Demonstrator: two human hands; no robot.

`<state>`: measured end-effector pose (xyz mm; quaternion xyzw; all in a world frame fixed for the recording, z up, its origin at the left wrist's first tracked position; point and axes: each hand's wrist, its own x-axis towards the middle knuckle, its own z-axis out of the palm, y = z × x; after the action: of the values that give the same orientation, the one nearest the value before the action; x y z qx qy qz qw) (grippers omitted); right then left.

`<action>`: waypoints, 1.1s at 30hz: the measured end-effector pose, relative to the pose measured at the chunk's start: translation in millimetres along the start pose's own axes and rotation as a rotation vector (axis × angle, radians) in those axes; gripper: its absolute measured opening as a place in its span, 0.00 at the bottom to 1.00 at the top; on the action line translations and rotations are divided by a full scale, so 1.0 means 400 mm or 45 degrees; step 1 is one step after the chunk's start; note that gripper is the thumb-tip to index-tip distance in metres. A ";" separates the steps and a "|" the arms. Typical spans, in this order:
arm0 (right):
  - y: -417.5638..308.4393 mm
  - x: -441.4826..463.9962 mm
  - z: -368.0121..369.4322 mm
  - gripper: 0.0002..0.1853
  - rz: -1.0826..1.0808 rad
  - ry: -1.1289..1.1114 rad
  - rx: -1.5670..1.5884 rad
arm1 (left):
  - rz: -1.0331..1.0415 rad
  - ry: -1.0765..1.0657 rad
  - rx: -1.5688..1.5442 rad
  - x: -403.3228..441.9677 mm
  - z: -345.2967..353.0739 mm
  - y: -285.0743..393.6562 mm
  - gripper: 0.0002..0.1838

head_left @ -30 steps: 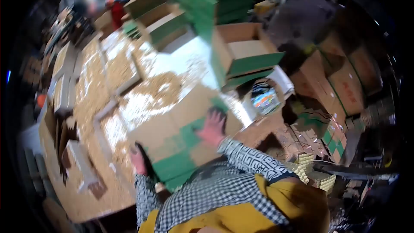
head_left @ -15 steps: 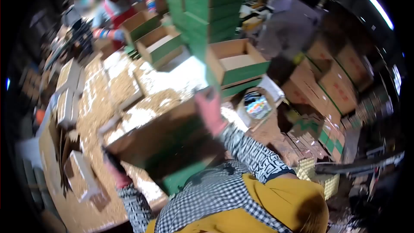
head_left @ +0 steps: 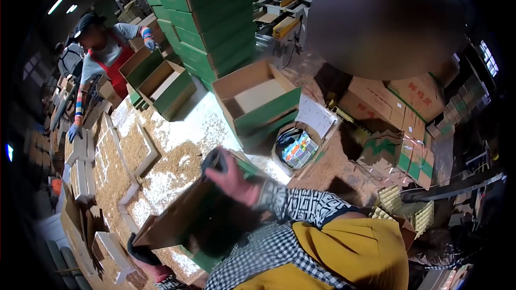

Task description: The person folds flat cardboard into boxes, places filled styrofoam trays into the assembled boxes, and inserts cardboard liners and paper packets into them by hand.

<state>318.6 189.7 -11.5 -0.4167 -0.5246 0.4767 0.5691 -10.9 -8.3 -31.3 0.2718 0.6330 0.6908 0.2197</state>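
Tilted up from flat since the earlier frame: carton (head_left: 180, 215), above near edge of table (head_left: 212, 111) | left hand (head_left: 146, 260) curled round its left corner | right hand (head_left: 231, 179) half open at upper edge, cannot tell if gripping | better support both ends evenly

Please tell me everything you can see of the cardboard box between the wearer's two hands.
The cardboard box looks brown on its left panels and green on lower and upper right parts. It is tilted, its middle too shadowed to show any contents. It is before the person's checked apron, at the near side of the table. The left hand grips its lower left corner, the right hand its upper edge. Whether it rests on the table is unclear.
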 end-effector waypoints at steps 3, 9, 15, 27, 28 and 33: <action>-0.014 -0.080 0.005 0.34 -0.496 -0.154 -0.129 | 0.296 0.005 0.524 0.013 -0.029 0.005 0.20; 0.116 0.148 0.007 0.29 0.072 -0.239 0.057 | 0.372 -0.058 0.538 -0.067 0.016 0.019 0.19; -0.029 -0.059 -0.016 0.39 -0.511 -0.650 -0.281 | 0.240 -0.073 0.161 -0.126 0.006 0.031 0.18; 0.085 0.068 0.180 0.39 -0.918 -0.992 -1.208 | -0.176 -1.351 0.581 -0.246 0.226 0.199 0.45; 0.058 0.078 0.168 0.39 -0.740 -1.036 -0.994 | -0.181 -1.083 0.541 -0.222 0.201 0.180 0.44; -0.027 -0.032 -0.071 0.41 -0.758 -1.587 -0.714 | -0.563 -0.366 0.421 -0.185 0.080 -0.003 0.37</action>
<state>348.2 175.8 -6.5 -0.0388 -0.9427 0.2986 0.1435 65.7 -31.9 -37.9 0.2543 0.7430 0.4685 0.4047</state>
